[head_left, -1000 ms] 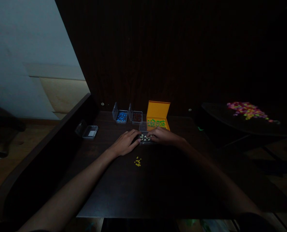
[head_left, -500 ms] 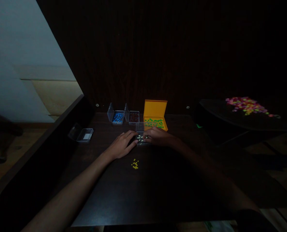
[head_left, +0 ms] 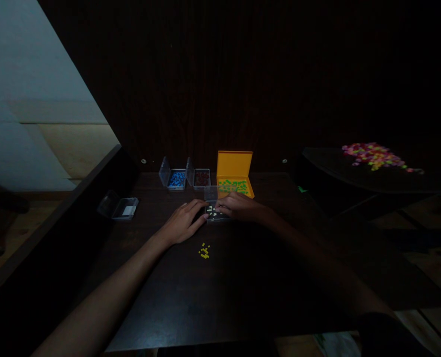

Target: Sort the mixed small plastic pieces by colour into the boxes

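A small clear plastic box point(head_left: 217, 218) lies open on the dark table, with several small white pieces point(head_left: 209, 210) inside and its clear lid raised at the back. My left hand point(head_left: 185, 221) holds the box at its left side, thumb and forefinger touching that edge. Over the right part of the box, my right hand point(head_left: 237, 206) reaches in with fingers pinched together among the white pieces. What sits between those fingertips is hidden. Nearer to me, a loose cluster of small yellow pieces point(head_left: 204, 251) lies on the tabletop.
Behind stand an open yellow box point(head_left: 235, 163) of green pieces point(head_left: 232, 185), a clear box of blue pieces point(head_left: 176, 179) and one of dark red pieces point(head_left: 201, 178). An open clear box point(head_left: 126, 208) lies left. A multicoloured heap point(head_left: 374, 155) rests on a dark surface at right.
The whole view has shifted slightly, so everything sits a little further left. My right fingertips have moved slightly within the box; my left hand keeps its place at the box's edge.
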The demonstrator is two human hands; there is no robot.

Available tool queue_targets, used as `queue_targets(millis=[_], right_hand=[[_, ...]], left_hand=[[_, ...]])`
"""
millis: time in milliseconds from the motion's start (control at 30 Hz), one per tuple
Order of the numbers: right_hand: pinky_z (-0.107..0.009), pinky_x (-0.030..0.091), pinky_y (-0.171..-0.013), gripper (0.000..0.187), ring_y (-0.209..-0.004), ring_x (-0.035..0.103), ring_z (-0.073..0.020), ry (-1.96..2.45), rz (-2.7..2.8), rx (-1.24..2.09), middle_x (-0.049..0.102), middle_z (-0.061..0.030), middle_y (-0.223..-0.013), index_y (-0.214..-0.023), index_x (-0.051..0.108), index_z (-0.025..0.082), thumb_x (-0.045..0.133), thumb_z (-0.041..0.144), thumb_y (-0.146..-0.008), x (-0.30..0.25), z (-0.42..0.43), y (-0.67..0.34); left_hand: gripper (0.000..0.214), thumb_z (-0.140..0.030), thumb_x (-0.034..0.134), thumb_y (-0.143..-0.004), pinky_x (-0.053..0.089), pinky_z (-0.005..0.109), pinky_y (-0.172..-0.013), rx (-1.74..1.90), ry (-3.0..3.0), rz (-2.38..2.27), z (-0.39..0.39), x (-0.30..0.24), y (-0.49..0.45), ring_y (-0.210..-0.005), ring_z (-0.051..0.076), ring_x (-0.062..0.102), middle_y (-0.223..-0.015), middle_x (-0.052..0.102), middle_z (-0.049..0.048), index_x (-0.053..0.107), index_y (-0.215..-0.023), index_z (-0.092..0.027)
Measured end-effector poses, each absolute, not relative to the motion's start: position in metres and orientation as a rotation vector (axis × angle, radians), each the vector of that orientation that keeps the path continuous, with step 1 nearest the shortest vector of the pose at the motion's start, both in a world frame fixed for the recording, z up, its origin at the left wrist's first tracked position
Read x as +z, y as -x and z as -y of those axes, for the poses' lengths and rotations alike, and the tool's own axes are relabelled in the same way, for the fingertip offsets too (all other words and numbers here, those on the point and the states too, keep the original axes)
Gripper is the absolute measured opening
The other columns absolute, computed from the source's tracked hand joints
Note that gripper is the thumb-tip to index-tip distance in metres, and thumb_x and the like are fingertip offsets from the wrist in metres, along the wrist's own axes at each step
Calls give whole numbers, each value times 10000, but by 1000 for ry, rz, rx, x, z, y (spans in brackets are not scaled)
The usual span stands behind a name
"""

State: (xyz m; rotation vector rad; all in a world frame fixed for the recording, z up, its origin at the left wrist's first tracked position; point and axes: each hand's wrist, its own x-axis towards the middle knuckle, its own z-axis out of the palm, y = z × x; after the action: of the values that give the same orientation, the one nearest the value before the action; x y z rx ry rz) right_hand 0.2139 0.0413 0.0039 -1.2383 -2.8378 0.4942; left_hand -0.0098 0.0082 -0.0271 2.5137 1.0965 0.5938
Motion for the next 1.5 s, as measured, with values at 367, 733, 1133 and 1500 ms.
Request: queue_targets(millis=[367,733,1133,1500], right_hand=[[-258,383,-723,226,-838,602,-171,1154,2819,509,706,-51,-941,-1008,700,200,497,216,-910,23,-41,-223],[-253,390,-721,206,-852,615,-184,1158,2901,543,720,-45,-916,-949,721,212,551,171,-840,20,-41,-225],[-236,362,-662,151,-757,594,-154,1093,2885,623,689,-20,-810,-881,705,197,564,176,-831,18,-42,-223],[-235,357,-631,242,-683,566,-139,1144,2898,545,690,-15,-778,-903,729,206,531,112,-798,27,-44,-228]], left_hand=[[364,-406,351,-963,419,403,-1009,590,-2519,-1117,-8,-28,10,-1137,225,552,-1218,580,82,502,-1226,-206],[381,-416,338,-964,411,415,-1020,580,-2515,-1124,-8,-29,10,-1153,230,545,-1243,568,84,487,-1247,-209],[381,-420,340,-962,411,408,-1020,583,-2513,-1126,-8,-29,10,-1159,233,543,-1243,570,86,498,-1237,-210],[365,-406,345,-963,417,403,-1012,593,-2512,-1110,-8,-29,10,-1142,226,548,-1226,575,81,495,-1233,-211]])
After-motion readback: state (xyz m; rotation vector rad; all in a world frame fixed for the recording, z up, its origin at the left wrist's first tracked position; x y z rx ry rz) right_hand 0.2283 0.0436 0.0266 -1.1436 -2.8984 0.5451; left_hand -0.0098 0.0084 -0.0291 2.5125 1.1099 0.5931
